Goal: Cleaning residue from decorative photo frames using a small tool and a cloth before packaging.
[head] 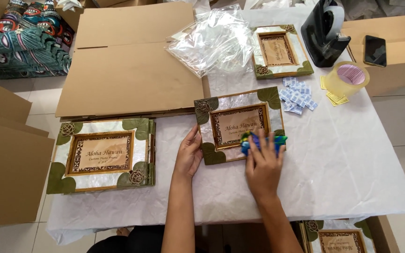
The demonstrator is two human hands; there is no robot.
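A shell-covered photo frame (233, 107) with green leaf corners lies in the middle of the white-covered table (352, 159). My left hand (188, 157) rests flat against its left edge, fingers together. My right hand (262, 166) presses a blue and green cloth (263, 140) onto the frame's lower right corner. A stack of similar frames (101, 154) sits to the left of my left hand.
Flat cardboard sheets (127, 70) lie at the back left, clear plastic bags (212, 42) behind the middle frame. Another frame (280, 51), small blue-white packets (297, 96), a tape roll (348, 77), a black tape dispenser (326, 33) and a phone (375, 50) stand at the right.
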